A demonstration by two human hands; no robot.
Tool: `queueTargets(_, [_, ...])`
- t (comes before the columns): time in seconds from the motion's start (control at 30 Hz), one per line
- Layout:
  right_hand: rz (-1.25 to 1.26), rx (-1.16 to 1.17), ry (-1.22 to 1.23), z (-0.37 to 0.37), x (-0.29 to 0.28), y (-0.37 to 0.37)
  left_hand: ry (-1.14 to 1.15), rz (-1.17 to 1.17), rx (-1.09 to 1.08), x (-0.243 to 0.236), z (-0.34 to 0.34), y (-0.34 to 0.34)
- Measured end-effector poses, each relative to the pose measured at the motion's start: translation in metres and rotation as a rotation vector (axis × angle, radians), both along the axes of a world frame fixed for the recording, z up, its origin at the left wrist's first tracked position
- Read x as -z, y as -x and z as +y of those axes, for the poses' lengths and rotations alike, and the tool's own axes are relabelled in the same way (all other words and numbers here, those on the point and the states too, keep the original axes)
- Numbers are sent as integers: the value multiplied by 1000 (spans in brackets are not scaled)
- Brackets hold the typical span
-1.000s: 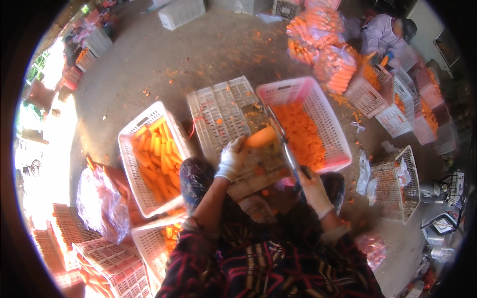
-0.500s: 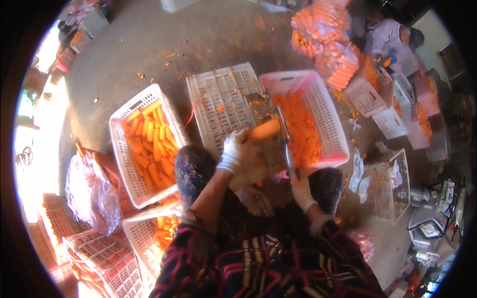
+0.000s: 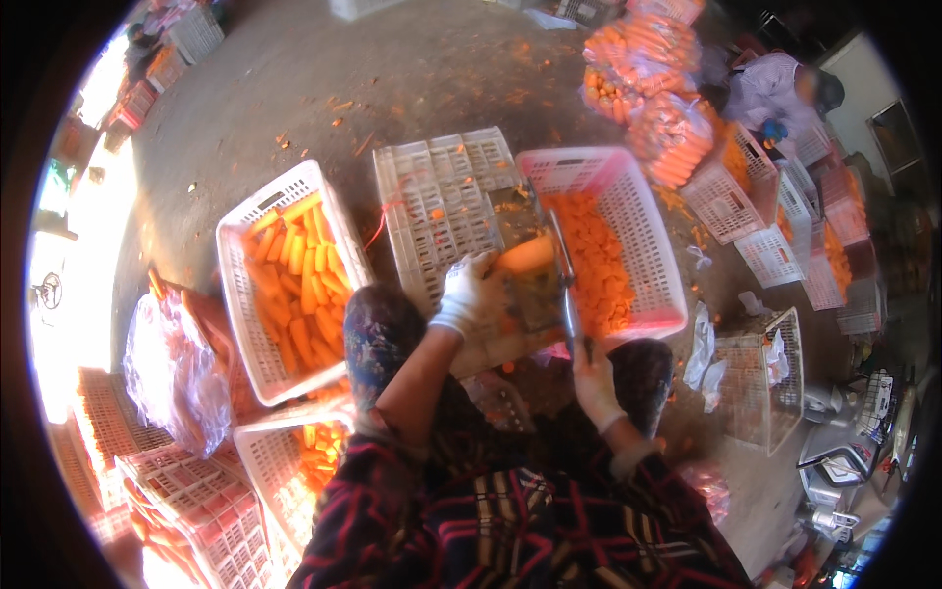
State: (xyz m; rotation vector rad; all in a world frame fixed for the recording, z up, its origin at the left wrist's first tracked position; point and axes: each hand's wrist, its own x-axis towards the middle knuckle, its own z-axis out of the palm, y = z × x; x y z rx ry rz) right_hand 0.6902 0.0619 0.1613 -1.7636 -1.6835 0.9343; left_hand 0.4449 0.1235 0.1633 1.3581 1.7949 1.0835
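Observation:
My gloved left hand (image 3: pixel 464 293) is closed round the thick end of a peeled carrot (image 3: pixel 527 255). The carrot lies over a small cutting surface on an upturned white crate (image 3: pixel 439 191). In my gloved right hand (image 3: pixel 593 381) is the handle of a knife (image 3: pixel 568 294), its long blade pointing away from me at the carrot's right end. Beyond the blade, a pink-white crate (image 3: pixel 655 231) holds many cut carrot pieces (image 3: pixel 596 270). To the left, whole peeled carrots (image 3: pixel 302 270) fill a white crate (image 3: pixel 240 294).
A second crate of carrots (image 3: pixel 319 456) stands nearer on the left, beside a plastic bag (image 3: pixel 177 368) and stacked red crates (image 3: pixel 211 510). Bagged carrots (image 3: pixel 648 69) are piled at far right, where another person (image 3: pixel 775 88) bends over crates. A wire-sided crate (image 3: pixel 760 383) sits at right.
The view has shifted slightly. My left hand still grips the carrot and my right hand the knife, both in nearly the same place.

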Motion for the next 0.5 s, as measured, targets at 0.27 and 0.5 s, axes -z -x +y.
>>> queueTargets(0.27, [394,59,522,22,-114,8,-87,154,-7,30,-1,8])
queueTargets(0.5, [55,-16,10,-6,-12,4,9,0,46,10,5,4])
